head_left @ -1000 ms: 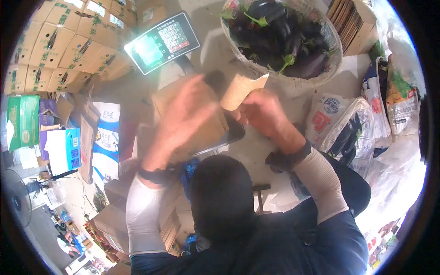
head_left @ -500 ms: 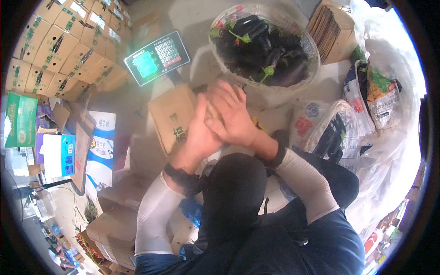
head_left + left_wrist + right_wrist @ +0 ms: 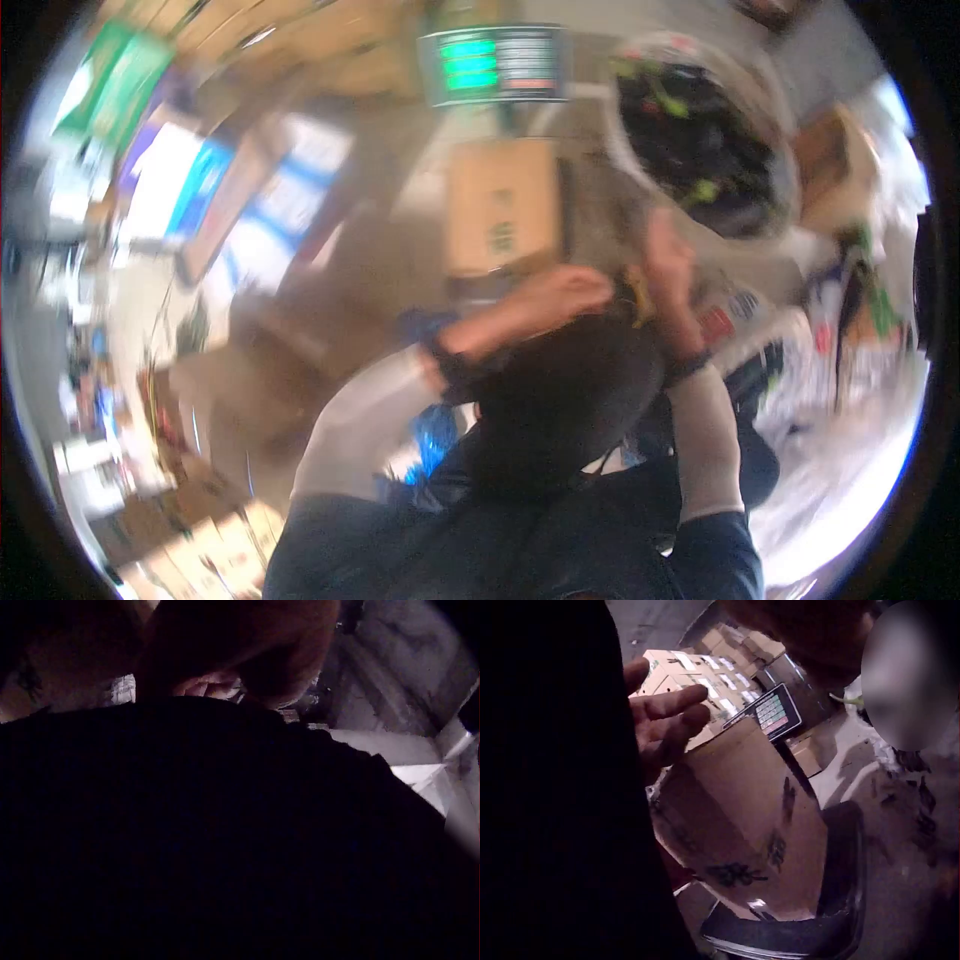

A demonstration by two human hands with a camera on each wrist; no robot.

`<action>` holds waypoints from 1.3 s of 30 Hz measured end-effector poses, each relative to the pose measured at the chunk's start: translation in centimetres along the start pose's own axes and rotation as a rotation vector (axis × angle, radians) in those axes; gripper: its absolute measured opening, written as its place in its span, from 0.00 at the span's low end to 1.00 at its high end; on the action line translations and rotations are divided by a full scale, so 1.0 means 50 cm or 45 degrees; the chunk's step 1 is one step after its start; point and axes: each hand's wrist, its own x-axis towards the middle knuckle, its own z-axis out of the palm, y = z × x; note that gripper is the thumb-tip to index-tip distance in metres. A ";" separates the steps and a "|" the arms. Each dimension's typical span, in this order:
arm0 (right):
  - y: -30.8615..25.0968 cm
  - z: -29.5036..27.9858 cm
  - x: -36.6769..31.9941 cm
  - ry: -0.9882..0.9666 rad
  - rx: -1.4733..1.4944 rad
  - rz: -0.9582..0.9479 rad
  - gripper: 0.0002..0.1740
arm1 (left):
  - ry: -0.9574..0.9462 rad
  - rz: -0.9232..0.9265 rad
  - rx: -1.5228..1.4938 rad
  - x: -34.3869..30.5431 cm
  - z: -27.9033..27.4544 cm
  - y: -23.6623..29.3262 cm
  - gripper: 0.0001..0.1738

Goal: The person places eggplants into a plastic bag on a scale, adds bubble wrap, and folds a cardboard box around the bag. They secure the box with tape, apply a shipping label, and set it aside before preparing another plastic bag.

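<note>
A closed cardboard box (image 3: 503, 205) with dark print lies on the black scale platform (image 3: 844, 900). My left hand (image 3: 560, 300) is just below the box in the head view, blurred, with nothing seen in it. Its loosely bent, spread fingers (image 3: 676, 705) appear beyond the box in the right wrist view. My right hand (image 3: 670, 265) is raised right of the box, its fingers extended, also seemingly holding nothing. The left wrist view is mostly black, with part of a hand (image 3: 240, 645) at its top.
The scale's lit display (image 3: 495, 65) stands behind the box. A basket of eggplants (image 3: 700, 150) is at the back right, near bags of produce (image 3: 780, 340). Stacked cartons (image 3: 330, 45) fill the back left. Something yellow (image 3: 637, 290) lies between the hands.
The hands have moved apart from being pressed together. The tan curled piece seen earlier in my right hand is out of sight. The head view has turned, shifting the box and scale rightward.
</note>
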 end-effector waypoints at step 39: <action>-0.241 -0.481 0.400 -0.463 1.495 -0.505 0.26 | 0.837 0.649 -0.800 -0.307 -0.076 0.115 0.16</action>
